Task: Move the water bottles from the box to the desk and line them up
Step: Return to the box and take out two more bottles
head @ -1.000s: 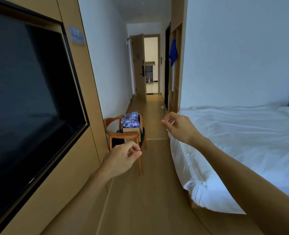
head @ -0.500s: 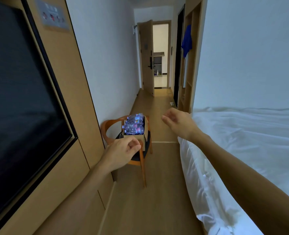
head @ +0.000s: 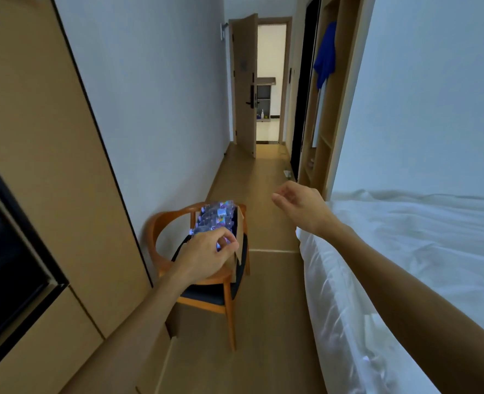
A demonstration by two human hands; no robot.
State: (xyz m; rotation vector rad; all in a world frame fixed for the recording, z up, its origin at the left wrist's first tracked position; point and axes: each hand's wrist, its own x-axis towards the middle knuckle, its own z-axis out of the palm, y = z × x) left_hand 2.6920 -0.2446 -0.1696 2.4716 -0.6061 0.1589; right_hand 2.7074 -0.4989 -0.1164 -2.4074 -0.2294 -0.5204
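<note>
A cardboard box (head: 239,223) packed with water bottles (head: 215,216) sits on the seat of a wooden armchair (head: 206,282), which stands against the white wall beside a tan wall panel (head: 50,166). The person's left hand (head: 206,255) is stretched out in front of the box, fingers loosely curled with thumb and fingertips close together; from here it seems to hold nothing. The right hand (head: 300,206) hangs in the air over the floor, near the white bed (head: 419,251), fingers relaxed and gripping nothing. Down the hallway a door (head: 245,83) stands ajar, and a blue garment (head: 325,56) hangs in an open closet.
</note>
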